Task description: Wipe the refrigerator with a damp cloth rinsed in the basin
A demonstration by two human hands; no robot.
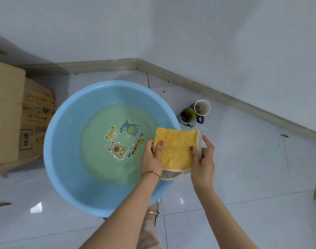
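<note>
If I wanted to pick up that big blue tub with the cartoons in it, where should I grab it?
Probably by the rim of the blue basin, one hand on each opposite side, coming down from above. It is wide and round with water in it, so a one-sided grip would likely tip and spill it. The near right rim is taken up now by both hands holding the yellow cloth.
</note>
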